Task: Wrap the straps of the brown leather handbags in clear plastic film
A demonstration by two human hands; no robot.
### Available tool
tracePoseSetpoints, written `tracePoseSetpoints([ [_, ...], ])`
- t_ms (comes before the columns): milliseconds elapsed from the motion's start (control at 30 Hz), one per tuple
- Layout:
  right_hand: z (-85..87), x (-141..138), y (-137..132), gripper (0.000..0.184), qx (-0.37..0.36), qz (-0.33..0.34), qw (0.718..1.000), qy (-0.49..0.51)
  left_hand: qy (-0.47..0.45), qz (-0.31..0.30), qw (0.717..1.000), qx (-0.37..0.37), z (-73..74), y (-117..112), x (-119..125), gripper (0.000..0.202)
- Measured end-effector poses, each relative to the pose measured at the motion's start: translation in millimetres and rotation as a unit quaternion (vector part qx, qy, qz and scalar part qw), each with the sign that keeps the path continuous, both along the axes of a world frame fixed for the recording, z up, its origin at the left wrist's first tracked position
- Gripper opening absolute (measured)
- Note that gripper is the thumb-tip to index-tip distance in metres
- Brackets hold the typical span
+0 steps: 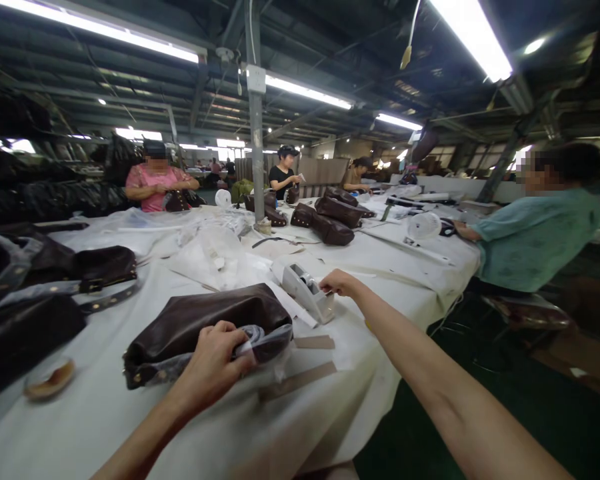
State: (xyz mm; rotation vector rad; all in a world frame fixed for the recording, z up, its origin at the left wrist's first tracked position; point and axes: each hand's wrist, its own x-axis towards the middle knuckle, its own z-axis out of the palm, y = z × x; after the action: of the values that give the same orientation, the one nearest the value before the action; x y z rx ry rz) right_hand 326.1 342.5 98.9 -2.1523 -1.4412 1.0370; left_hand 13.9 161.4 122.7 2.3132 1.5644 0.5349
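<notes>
1. Fingers, head view: the left hand (pixel 223 353) pinches the wrapped strap (pixel 254 335).
2. Right hand (pixel 341 283) curls beside the tape dispenser (pixel 307 297); whether pinching anything, I cannot tell.
3. Brown bag (pixel 195 317) lies left of the dispenser; best hold it steady there.

1 dark brown studded bag (pixel 187 321) lies slumped on the table (pixel 405 290) near 1 pale tape dispenser (pixel 309 293).

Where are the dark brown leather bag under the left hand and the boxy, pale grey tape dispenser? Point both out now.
Dark brown leather bag (pixel 180 323): head view, on its smooth upper side.
Boxy, pale grey tape dispenser (pixel 307 293): head view, on the middle of its body.
</notes>
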Motion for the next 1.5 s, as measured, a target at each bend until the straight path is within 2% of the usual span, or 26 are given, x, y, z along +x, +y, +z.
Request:
tracePoseSetpoints([
  [67, 0.5, 8.3, -14.3, 0.027, 0.017, -0.012, 1.0, 0.018, -0.045, 0.013, 0.998, -0.043, -1.0, 5.2, 1.2, 0.018],
  [133, -5.0, 16.3, -32.6, 0.024, 0.032, -0.02, 0.999, 0.031, -0.114, 0.039, 0.985, -0.126, -2.1, 11.8, 2.4, 0.017],
  [233, -23.0, 23.0, -59.5, 0.021, 0.056, -0.034, 0.997, 0.045, -0.24, 0.076, 0.938, -0.24, -3.7, 21.5, 5.3, 0.017],
  [367, -40.1, 24.7, -82.0, 0.029, 0.099, -0.039, 0.992, 0.066, -0.354, 0.089, 0.897, -0.25, -5.3, 28.4, 8.3, 0.018],
  [433, -37.9, 21.0, -91.9, 0.034, 0.122, -0.028, 0.988, 0.09, -0.387, 0.102, 0.883, -0.246, -6.7, 29.8, 9.2, 0.019],
  [500, -29.5, 8.8, -106.2, 0.031, 0.147, -0.004, 0.981, 0.128, -0.409, 0.112, 0.873, -0.242, -9.3, 30.8, 11.2, 0.019],
  [567, -18.9, -14.9, -125.4, 0.025, 0.168, 0.049, 0.961, 0.213, -0.423, 0.117, 0.869, -0.228, -12.9, 31.3, 15.3, 0.019],
  [667, -7.8, -65.9, -154.3, 0.031, 0.162, 0.163, 0.874, 0.428, -0.429, 0.119, 0.875, -0.19, -18.9, 30.3, 23.4, 0.02],
  [700, -6.6, -83.1, -161.1, 0.032, 0.158, 0.185, 0.851, 0.465, -0.427, 0.116, 0.88, -0.174, -20.6, 29.5, 25.6, 0.02],
  [767, -8.2, -111.2, -168.0, 0.033, 0.163, 0.208, 0.831, 0.49, -0.422, 0.105, 0.889, -0.143, -23.0, 27.6, 28.2, 0.021],
  [867, -16.3, -132.0, -164.4, 0.034, 0.193, 0.186, 0.838, 0.475, -0.419, 0.09, 0.895, -0.121, -25.0, 26.0, 27.3, 0.02],
  [1067, -26.6, -136.8, -150.0, 0.03, 0.258, 0.153, 0.86, 0.414, -0.399, 0.081, 0.91, -0.08, -30.4, 31.7, 21.6, 0.021],
  [1200, -25.8, -140.6, -147.0, 0.028, 0.281, 0.136, 0.876, 0.368, -0.387, 0.07, 0.916, -0.075, -32.6, 35.1, 21.2, 0.023],
  [1500, -19.7, -146.6, -143.8, 0.023, 0.273, 0.109, 0.905, 0.308, -0.359, 0.051, 0.93, -0.057, -29.3, 35.1, 18.3, 0.02],
])
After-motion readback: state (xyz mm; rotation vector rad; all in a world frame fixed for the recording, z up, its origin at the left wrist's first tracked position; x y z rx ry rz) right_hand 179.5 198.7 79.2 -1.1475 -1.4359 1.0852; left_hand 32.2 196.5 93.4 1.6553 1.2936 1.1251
